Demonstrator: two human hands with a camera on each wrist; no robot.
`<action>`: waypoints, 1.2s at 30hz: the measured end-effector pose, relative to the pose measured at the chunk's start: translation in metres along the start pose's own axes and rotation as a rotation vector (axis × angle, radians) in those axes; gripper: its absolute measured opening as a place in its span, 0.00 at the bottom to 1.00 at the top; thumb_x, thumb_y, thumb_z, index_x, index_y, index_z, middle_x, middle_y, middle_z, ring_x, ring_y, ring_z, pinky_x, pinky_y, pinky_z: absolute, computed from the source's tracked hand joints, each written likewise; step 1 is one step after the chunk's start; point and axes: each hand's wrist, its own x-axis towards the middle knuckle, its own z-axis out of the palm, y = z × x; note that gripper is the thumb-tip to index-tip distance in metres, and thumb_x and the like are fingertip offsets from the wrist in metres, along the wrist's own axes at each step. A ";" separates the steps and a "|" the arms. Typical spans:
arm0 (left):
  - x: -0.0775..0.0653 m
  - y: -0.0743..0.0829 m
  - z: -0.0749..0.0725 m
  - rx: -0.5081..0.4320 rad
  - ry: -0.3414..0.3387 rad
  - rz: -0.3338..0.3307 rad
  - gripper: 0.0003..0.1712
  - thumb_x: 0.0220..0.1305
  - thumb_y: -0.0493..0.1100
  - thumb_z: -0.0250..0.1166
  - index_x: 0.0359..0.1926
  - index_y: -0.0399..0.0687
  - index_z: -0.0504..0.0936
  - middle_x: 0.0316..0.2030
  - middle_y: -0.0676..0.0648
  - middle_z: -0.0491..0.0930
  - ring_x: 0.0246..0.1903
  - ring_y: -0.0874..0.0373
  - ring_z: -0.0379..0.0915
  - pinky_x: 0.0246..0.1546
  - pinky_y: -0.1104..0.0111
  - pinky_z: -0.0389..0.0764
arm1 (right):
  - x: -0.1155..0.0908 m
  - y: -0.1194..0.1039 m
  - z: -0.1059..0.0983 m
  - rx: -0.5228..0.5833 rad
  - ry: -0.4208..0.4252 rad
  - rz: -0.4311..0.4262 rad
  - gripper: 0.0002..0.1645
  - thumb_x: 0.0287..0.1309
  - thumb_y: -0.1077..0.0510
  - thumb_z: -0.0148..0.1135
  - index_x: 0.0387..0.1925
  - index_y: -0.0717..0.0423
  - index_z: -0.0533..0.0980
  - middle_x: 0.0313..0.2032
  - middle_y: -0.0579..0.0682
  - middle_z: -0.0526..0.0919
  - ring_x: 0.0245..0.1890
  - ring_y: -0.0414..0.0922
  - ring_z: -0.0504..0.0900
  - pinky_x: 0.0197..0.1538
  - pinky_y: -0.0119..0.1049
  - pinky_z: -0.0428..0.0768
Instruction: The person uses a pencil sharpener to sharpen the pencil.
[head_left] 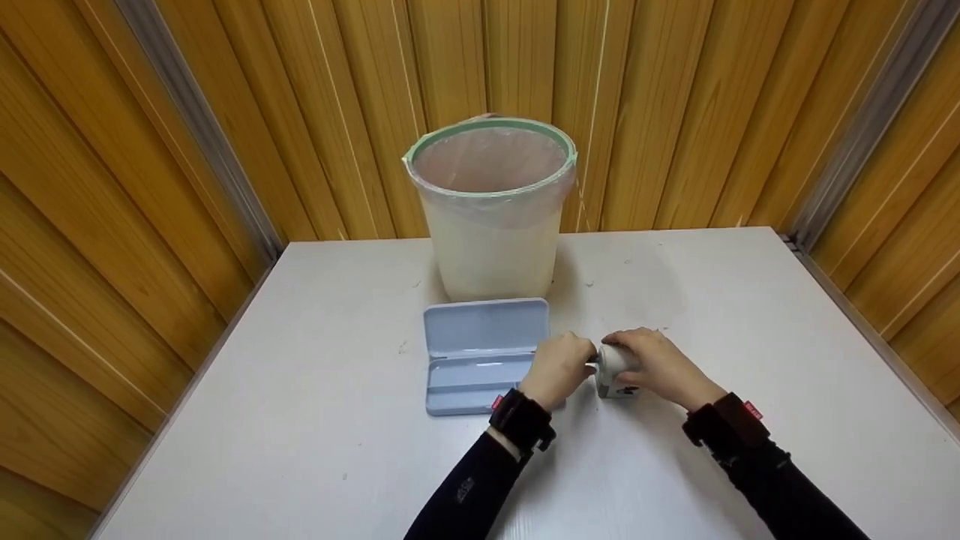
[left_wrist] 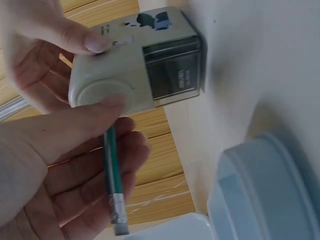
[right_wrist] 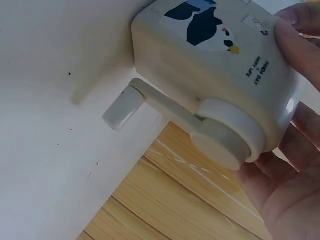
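Observation:
A cream pencil sharpener (head_left: 613, 361) with a panda print stands on the white table, right of an open blue pencil case (head_left: 487, 328). My right hand (head_left: 666, 366) grips its upper part, thumb on one side and fingers around the other. The crank handle (right_wrist: 167, 107) hangs free in the right wrist view. With thumb and fingers my left hand (head_left: 556, 367) pinches a green pencil (left_wrist: 114, 167) at the sharpener's round front. The pencil's far tip is hidden by the thumb and the sharpener. Below that front sits a dark see-through shavings drawer (left_wrist: 172, 70).
Behind the pencil case stands a cream waste bin (head_left: 495, 251) with a clear liner and green rim. Wood-patterned walls (head_left: 660, 112) bound the table (head_left: 300, 450) at the back and sides. Small dark specks dot the tabletop.

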 end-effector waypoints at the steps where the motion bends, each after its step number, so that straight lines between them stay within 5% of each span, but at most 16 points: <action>1: -0.001 0.000 0.003 0.001 0.016 0.008 0.08 0.54 0.52 0.74 0.30 0.55 0.87 0.28 0.55 0.87 0.27 0.60 0.83 0.23 0.69 0.80 | 0.000 0.000 0.001 -0.002 -0.003 0.003 0.29 0.42 0.68 0.75 0.50 0.67 0.78 0.47 0.62 0.85 0.48 0.61 0.82 0.53 0.58 0.77; 7: -0.003 -0.003 0.012 -0.003 0.060 0.038 0.09 0.58 0.53 0.68 0.29 0.57 0.88 0.27 0.57 0.87 0.26 0.60 0.83 0.24 0.68 0.80 | -0.002 -0.003 0.003 -0.008 -0.007 0.015 0.28 0.43 0.68 0.75 0.50 0.68 0.78 0.46 0.63 0.86 0.46 0.60 0.83 0.51 0.57 0.79; 19: -0.009 -0.022 0.011 -0.078 0.090 0.030 0.07 0.49 0.51 0.74 0.25 0.58 0.85 0.25 0.59 0.86 0.28 0.61 0.83 0.25 0.69 0.78 | 0.001 -0.004 0.004 -0.037 -0.016 0.019 0.29 0.43 0.66 0.75 0.50 0.68 0.79 0.45 0.62 0.86 0.44 0.58 0.83 0.48 0.54 0.80; 36: -0.024 -0.083 -0.003 -0.181 0.122 -0.041 0.11 0.43 0.47 0.78 0.25 0.50 0.84 0.24 0.54 0.85 0.23 0.60 0.79 0.25 0.69 0.77 | 0.001 -0.004 0.001 -0.034 -0.027 0.077 0.28 0.44 0.69 0.74 0.51 0.69 0.78 0.46 0.66 0.85 0.46 0.61 0.83 0.49 0.57 0.81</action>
